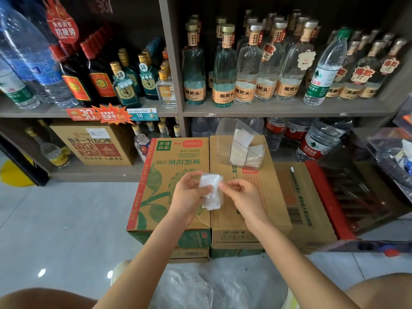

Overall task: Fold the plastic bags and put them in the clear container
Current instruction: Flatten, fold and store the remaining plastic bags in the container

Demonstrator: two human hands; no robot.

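Loose plastic bags (196,288) lie on the floor (66,219) at the near edge. Beyond them, two beverage cartons are set side by side. A small folded plastic bag (211,194) is held just above the seam between the cartons. It is gripped along its left edge by the left hand (189,197), whose thumb and curled fingers (191,178) are closed on it. Its upper right corner is pinched by the right hand (244,197), with the remaining fingers curled inward. The green-printed tea carton (169,170) is positioned under the left hand, the plain carton (252,221) under the right. At the far end of the plain carton, a clear container (223,139) is stood, with folded bags (242,150) packed inside. Behind it, shelves (267,109) are stocked with liquor bottles (223,70) and water bottles (327,68).
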